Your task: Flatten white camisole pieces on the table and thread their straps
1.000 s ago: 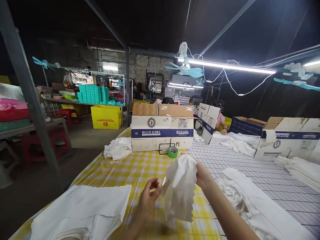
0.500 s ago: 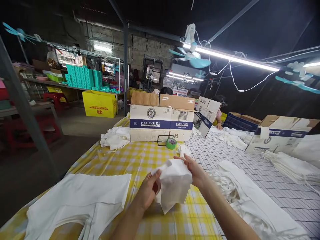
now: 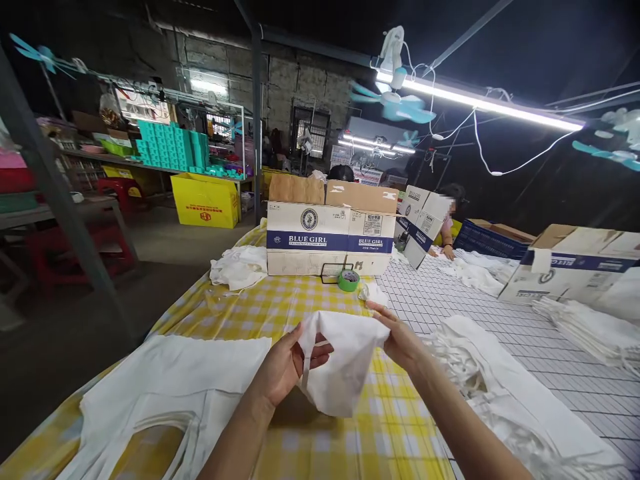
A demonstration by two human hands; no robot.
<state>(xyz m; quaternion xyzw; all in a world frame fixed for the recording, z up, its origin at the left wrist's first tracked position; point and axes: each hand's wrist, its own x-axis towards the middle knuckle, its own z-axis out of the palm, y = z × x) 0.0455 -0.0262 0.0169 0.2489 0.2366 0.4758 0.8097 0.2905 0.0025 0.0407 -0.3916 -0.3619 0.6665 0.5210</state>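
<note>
I hold a white cloth bag (image 3: 340, 363) up over the yellow checked tablecloth (image 3: 260, 313). My left hand (image 3: 287, 363) grips its left top edge by a thin strap. My right hand (image 3: 400, 340) pinches its right top corner. The bag hangs stretched between both hands, its lower part sagging toward the table. A stack of flat white cloth bags (image 3: 165, 393) lies at my lower left. A heap of crumpled white bags (image 3: 495, 387) lies at my right on the grey grid mat (image 3: 550, 360).
A "BLUE GIRL" carton (image 3: 327, 240) stands across the table, with a green tape roll (image 3: 349, 280) in front and a cloth pile (image 3: 240, 267) to its left. More cartons (image 3: 575, 267) sit at right. Another person (image 3: 447, 227) works at the far end. Shelves and a yellow box (image 3: 205, 200) stand at left.
The bag has come down from a bunched hold in my right hand. My left hand took hold of its left edge, and both hands have spread it out between them.
</note>
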